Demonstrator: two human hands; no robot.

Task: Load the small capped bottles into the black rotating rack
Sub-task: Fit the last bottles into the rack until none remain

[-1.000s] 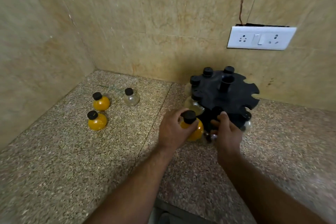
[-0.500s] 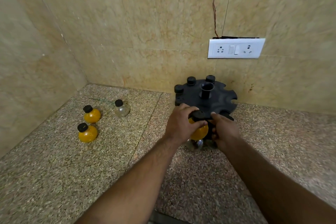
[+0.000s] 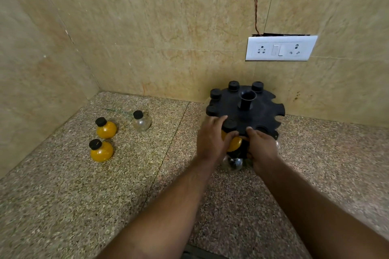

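Note:
The black rotating rack (image 3: 259,111) stands against the back wall, with several black-capped bottles hanging in its rim slots. My left hand (image 3: 212,139) is shut on an orange-filled bottle (image 3: 234,143) whose black cap sits in a front slot of the rack. My right hand (image 3: 263,146) grips the rack's front edge beside that bottle. On the counter to the left stand two more orange bottles (image 3: 106,128) (image 3: 101,151) and one clear bottle (image 3: 141,122), all upright and capped.
A speckled granite counter (image 3: 84,195) meets tiled walls at the left and back. A white socket plate (image 3: 281,48) with a loose wire sits on the back wall above the rack. A clear bottle (image 3: 232,163) hangs low at the rack's front.
My left hand has carried the orange bottle from in front of the rack into a front slot, its cap now level with the top disc. My right hand stays on the rack's edge.

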